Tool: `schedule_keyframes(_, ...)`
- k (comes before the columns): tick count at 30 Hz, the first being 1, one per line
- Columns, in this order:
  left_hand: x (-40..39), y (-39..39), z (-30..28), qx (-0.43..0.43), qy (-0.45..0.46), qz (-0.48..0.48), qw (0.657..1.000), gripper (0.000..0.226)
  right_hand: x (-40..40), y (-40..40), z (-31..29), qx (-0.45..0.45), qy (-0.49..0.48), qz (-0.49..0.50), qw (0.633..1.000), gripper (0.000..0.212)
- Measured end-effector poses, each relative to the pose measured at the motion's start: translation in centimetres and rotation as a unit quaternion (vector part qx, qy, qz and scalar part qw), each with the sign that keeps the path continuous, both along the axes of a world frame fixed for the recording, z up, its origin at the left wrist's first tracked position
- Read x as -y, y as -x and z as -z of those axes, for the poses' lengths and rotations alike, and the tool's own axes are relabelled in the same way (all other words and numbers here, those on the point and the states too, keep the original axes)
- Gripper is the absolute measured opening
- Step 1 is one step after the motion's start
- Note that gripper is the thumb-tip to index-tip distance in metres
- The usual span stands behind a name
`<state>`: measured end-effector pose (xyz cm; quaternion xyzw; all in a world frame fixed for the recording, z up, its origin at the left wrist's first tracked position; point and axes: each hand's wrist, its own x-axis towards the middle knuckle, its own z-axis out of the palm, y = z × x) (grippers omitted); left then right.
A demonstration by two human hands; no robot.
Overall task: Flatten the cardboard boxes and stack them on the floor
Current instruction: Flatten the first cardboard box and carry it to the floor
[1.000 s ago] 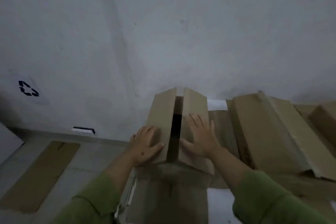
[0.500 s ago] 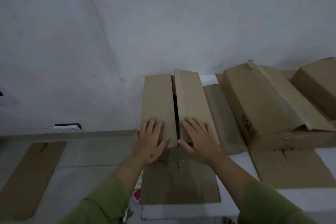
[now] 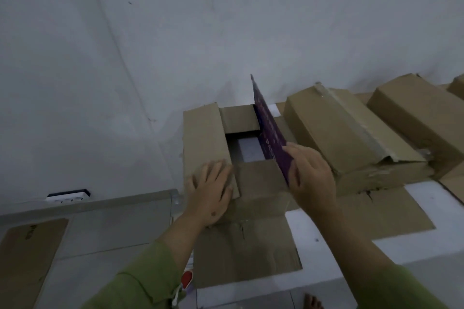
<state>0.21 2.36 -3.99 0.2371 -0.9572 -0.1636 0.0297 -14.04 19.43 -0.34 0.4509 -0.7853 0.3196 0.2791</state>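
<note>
A brown cardboard box (image 3: 203,140) stands on the white platform (image 3: 324,238) in front of me, its top partly open. My left hand (image 3: 209,193) lies flat on the box's left top flap, fingers spread. My right hand (image 3: 310,173) holds the near end of the right flap (image 3: 270,128), which stands upright and shows a purple printed inner face. Between the flaps I see the box's dark inside and two short end flaps. A flat cardboard sheet (image 3: 20,256) lies on the floor at the far left.
Two more closed cardboard boxes (image 3: 344,133) (image 3: 421,118) sit to the right along the white wall. Flat cardboard pieces (image 3: 241,253) lie on the platform under the boxes. A wall socket (image 3: 67,195) sits low on the left. A bare foot (image 3: 311,302) shows at the bottom.
Both hands pressed on the closed top flaps before. Now my right hand has lifted the right flap upright, opening the box top; my left hand stays on the left flap.
</note>
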Motion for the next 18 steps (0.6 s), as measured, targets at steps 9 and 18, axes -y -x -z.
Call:
schedule_keyframes(9,1.2,-0.9,-2.0,-0.015,-0.008,0.082,0.997,0.070,-2.9,1.9,-0.2,0.199,-0.303,0.242,0.900,0.039)
schedule_keyframes(18,6.1,-7.9,-4.4,-0.327,-0.006,-0.063,0.943,0.053,2.8,2.7,0.1,0.127,-0.442,0.149,0.876,0.037)
